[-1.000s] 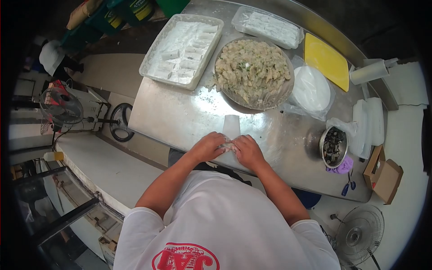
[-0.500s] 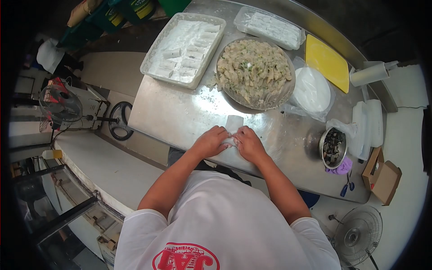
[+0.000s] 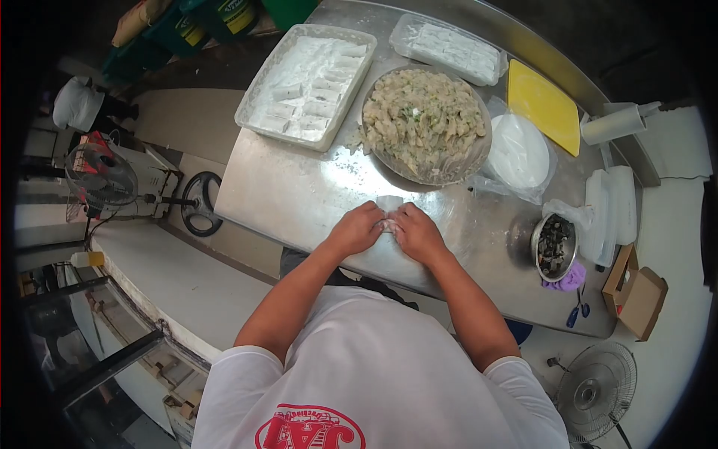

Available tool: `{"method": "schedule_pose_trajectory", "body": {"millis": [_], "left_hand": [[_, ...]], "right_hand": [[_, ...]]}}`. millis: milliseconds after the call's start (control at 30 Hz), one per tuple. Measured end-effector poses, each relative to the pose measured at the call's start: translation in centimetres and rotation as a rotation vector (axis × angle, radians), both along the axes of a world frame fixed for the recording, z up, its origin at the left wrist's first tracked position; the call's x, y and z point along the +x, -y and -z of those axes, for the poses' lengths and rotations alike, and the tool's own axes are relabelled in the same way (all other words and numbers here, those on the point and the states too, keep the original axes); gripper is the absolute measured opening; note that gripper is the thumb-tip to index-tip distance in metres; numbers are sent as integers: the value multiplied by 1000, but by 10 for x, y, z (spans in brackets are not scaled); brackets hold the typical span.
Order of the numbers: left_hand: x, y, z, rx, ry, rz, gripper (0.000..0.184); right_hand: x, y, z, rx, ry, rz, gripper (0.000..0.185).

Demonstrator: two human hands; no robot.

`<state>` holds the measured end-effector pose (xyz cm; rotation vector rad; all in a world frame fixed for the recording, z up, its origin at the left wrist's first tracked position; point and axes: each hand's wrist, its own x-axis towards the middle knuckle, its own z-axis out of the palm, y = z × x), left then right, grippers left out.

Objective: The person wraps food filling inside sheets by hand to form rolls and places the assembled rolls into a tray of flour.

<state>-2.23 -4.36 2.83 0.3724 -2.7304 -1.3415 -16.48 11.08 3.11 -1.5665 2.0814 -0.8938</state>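
Note:
My left hand [image 3: 359,228] and my right hand [image 3: 416,231] meet over the steel table [image 3: 284,191], fingers curled on a small white wrapper roll [image 3: 389,224]. The far end of the pale wrapper [image 3: 389,201] lies flat beyond my fingertips. Past it stands a wide round tray of minced filling with green bits [image 3: 422,123]. To the left, a plastic tub [image 3: 321,140] holds white powder and several powdered rolls. Right of the filling, a stack of round white wrappers [image 3: 517,153] lies in clear plastic.
At the back are a lidded clear container [image 3: 449,49] and a yellow board [image 3: 544,106]. A metal bowl of dark pieces [image 3: 554,245], a purple cloth [image 3: 570,277], plastic containers [image 3: 600,217] and an open cardboard box [image 3: 634,292] are on the right. Another person [image 3: 77,105] is far left.
My hands have moved slightly away from my body along the wrapper. Less of its flat part shows beyond my fingers. The other person at far left has shifted a little.

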Motion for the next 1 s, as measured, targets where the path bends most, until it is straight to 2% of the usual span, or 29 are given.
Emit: {"method": "schedule_pose_trajectory", "body": {"millis": [100,200,267,300,367,500,600,667,700,767,800,867,1000], "left_hand": [[-2,-1,3,-44,80,-50,18],[2,-7,3,-107,-3,-63,22],[8,-8,-1,-152,-178,-36,28],[10,-7,-1,-152,-176,-34,28],[9,-2,1,-178,-56,50,35],[8,1,2,-153,-75,54,39],[5,-6,-17,-152,32,-75,42],[3,-15,-31,245,334,-346,44],[4,-22,-20,241,334,-345,44],[8,-35,13,812,202,-580,43],[6,-40,7,810,200,-580,43],[2,-46,-11,1350,-99,-627,45],[6,-24,-20,1491,-180,-531,44]], "right_hand": [[1,0,-1,-100,-4,19,22],[-2,1,10,-121,-59,-4,22],[-3,2,7,-34,-47,5,23],[-2,1,8,-34,-45,7,23],[-2,0,7,-81,-93,5,26],[11,-9,-5,-133,-137,-4,35],[14,-15,3,-51,-244,15,43],[17,-13,4,42,-139,48,45],[20,-12,4,39,-139,49,45],[29,-8,3,107,222,193,44],[33,-5,-1,104,221,193,44],[41,-1,-20,-25,381,363,44],[38,14,-56,-173,306,307,44]]}}
